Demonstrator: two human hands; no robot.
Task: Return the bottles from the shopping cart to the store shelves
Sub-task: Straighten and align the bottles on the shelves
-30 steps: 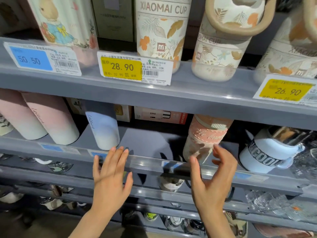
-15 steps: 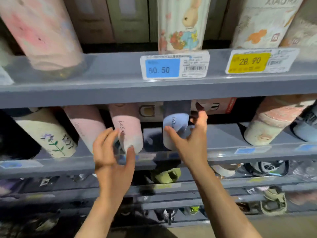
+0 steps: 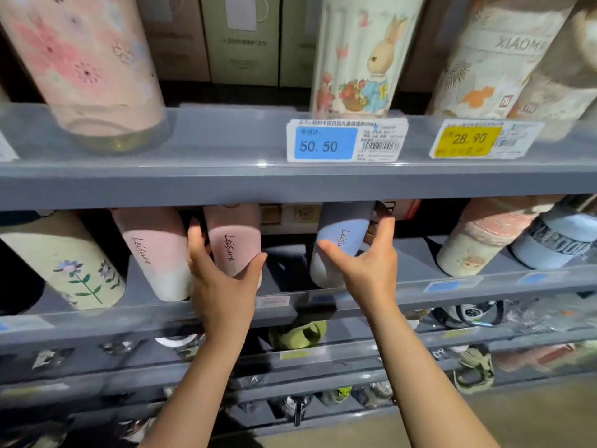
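Fingers (image 3: 196, 240) of the left hand (image 3: 223, 286) curl round a pink bottle (image 3: 234, 244) marked "Leisure", thumb on its right side. The right hand (image 3: 368, 270) clasps a blue bottle (image 3: 339, 244) the same way, thumb in front, fingers behind. Both bottles stand on the grey middle shelf (image 3: 420, 286), well apart, with a second pink bottle (image 3: 155, 253) just left of the held one. On the shelf above, a rabbit-print bottle (image 3: 361, 59) stands over a blue 50.50 price tag (image 3: 345, 142).

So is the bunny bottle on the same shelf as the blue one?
No, the bunny bottle stands one shelf above the blue bottle.
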